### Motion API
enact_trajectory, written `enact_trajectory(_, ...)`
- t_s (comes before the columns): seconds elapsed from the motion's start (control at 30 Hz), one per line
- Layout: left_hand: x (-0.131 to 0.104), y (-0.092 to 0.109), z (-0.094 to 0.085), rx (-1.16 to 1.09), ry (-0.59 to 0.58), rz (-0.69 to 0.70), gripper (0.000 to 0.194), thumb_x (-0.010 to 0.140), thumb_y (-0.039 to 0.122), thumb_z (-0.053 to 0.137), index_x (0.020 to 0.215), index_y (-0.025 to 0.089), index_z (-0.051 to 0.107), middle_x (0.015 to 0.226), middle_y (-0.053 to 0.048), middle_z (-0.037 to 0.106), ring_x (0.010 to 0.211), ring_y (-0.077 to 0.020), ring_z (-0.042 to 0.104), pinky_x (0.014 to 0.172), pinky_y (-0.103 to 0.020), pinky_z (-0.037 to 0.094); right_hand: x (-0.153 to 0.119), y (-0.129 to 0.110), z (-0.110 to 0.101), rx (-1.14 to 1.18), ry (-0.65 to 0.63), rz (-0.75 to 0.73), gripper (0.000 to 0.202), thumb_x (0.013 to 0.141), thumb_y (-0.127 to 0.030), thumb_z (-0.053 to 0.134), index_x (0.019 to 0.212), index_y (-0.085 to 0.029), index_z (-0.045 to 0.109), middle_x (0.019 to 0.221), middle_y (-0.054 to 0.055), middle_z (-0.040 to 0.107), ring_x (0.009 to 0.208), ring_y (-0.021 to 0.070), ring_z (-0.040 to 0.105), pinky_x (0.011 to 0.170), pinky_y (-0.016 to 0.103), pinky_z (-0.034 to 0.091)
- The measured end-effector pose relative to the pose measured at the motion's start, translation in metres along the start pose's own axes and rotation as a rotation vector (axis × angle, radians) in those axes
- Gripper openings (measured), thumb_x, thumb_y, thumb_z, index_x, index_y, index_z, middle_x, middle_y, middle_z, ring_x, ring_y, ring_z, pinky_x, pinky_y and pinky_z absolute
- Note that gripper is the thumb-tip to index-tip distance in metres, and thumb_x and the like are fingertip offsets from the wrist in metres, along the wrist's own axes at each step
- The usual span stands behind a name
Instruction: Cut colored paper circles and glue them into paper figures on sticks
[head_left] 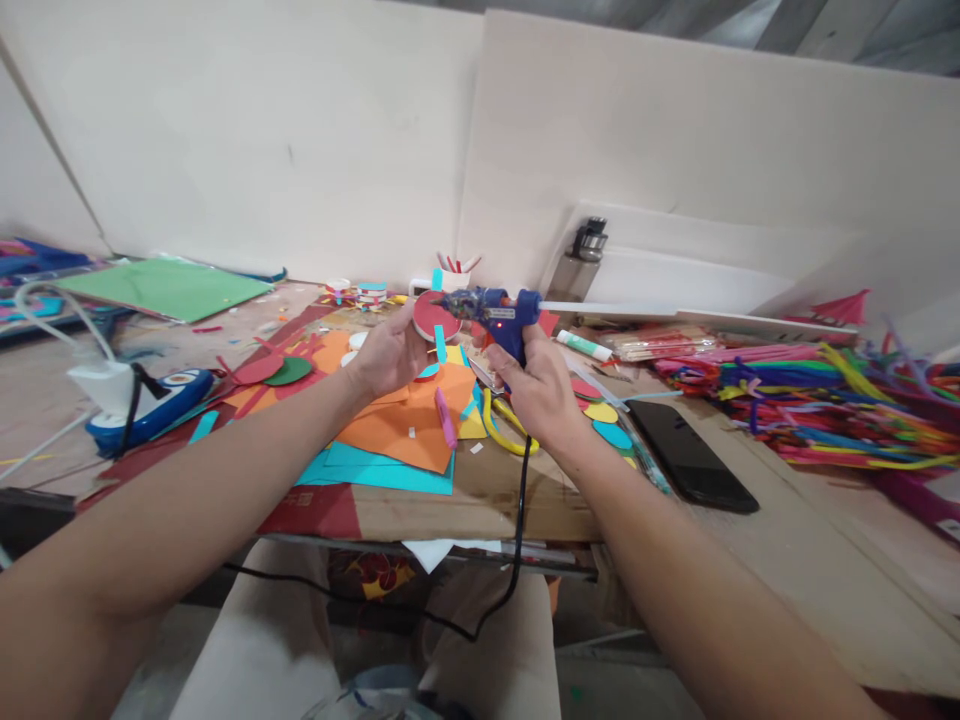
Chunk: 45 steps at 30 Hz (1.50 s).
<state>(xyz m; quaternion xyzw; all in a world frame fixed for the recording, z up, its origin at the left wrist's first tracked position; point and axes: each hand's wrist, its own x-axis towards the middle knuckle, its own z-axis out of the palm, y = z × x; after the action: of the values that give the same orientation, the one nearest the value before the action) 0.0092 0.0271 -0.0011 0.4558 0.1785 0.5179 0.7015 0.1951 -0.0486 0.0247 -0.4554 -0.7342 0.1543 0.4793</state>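
Note:
My left hand (pixel 394 352) grips a round, shallow white-sided piece with a red paper disc (pixel 429 316) on its face. Blue paper strips (pixel 440 343) stick out from its top and bottom. My right hand (pixel 540 385) is wrapped round the handle of a blue hot glue gun (pixel 504 318), with a small red light lit on its body. The gun's nozzle points left, in front of the red disc; I cannot tell if it touches. A long white glue stick (pixel 600 310) juts from the gun's back, and a black cord (pixel 519 525) hangs from its handle.
Orange paper (pixel 409 425), blue sheets (pixel 382 468), a pink marker (pixel 445 418) and yellow-handled scissors (pixel 504 425) lie below my hands. To the right are a black phone (pixel 691 455) and pipe cleaners (pixel 840 400). A blue power strip (pixel 150 415) sits left; a bottle (pixel 577 262) leans behind.

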Motion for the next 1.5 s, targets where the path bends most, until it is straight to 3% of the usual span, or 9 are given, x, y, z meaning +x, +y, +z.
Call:
enact_trajectory(0.5,-0.002,-0.006,0.005,-0.033,-0.120,-0.026,0.044,0.097,0.047,0.037,0.108,0.017,0.067,0.102,-0.008,0.073,0.082,-0.0171,0.067,0.069,-0.028,0.050,0.000,0.004,0.004,-0.034,-0.001,-0.082,0.029,0.089,-0.031,0.050,0.112,-0.015,0.056,0.099,0.008,0.066,0.085,0.0214,0.058,0.079,0.035,0.047)
enact_trajectory(0.7,-0.001,-0.004,0.005,-0.020,-0.115,-0.008,0.043,0.098,0.043,0.035,0.106,0.018,0.069,0.095,-0.006,0.074,0.086,-0.0185,0.068,0.076,-0.030,0.051,-0.002,0.000,0.004,-0.088,-0.050,-0.005,0.036,0.090,-0.033,0.050,0.121,-0.014,0.056,0.094,0.008,0.067,0.076,0.0202,0.057,0.068,0.031,0.044)
enact_trajectory(0.9,0.000,-0.001,0.006,-0.028,-0.110,0.022,0.039,0.097,0.042,0.040,0.102,0.018,0.070,0.100,-0.006,0.073,0.091,-0.0194,0.068,0.081,-0.031,0.052,-0.003,-0.005,0.002,-0.149,-0.083,0.030,0.042,0.089,-0.032,0.051,0.127,-0.014,0.054,0.097,0.008,0.069,0.078,0.0208,0.060,0.070,0.031,0.044)
enact_trajectory(1.17,-0.001,-0.003,0.006,-0.016,-0.097,0.002,0.042,0.098,0.043,0.036,0.104,0.019,0.070,0.091,-0.006,0.073,0.086,-0.0192,0.068,0.077,-0.030,0.052,-0.003,-0.002,0.004,-0.126,-0.064,0.037,0.039,0.091,-0.036,0.049,0.124,-0.016,0.056,0.096,0.008,0.069,0.078,0.0210,0.060,0.069,0.032,0.046)
enact_trajectory(1.5,-0.004,-0.004,0.012,-0.031,-0.061,-0.078,0.046,0.095,0.051,0.041,0.100,0.015,0.069,0.100,-0.010,0.074,0.096,-0.0214,0.068,0.071,-0.028,0.052,0.001,0.004,0.004,-0.035,0.030,-0.033,0.031,0.091,-0.038,0.051,0.113,-0.017,0.058,0.100,0.009,0.068,0.089,0.0234,0.062,0.082,0.037,0.049)
